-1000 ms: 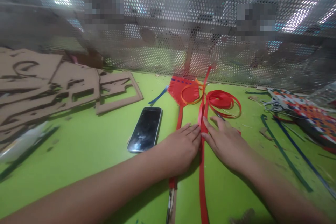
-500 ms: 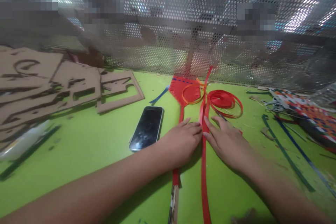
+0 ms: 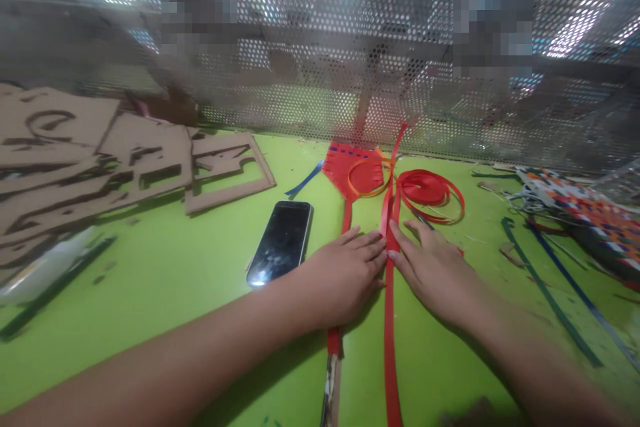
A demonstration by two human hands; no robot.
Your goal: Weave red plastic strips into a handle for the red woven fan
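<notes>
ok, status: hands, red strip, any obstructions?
Left hand and right hand both at red strip. Strip runs between them. Nearest clutter: red coil beyond right hand.

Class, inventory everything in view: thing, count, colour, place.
Table: one, green, beneath
Perforated panel: one, grey, back
Cardboard cut-outs: several, brown, left
Bottle: one, whitish, left
Phone: one, black, left of centre
Pointed piece: one, red, back
Loop: one, orange, over pointed piece
Coil: one, red, right of centre
Long strips: unclear, red, centre
Narrow strips: several, blue or green, sides
Woven piece: one, multicoloured, right
Scraps: many, brownish, scattered
Left hand: one, centre
Right hand: one, right of centre
</notes>
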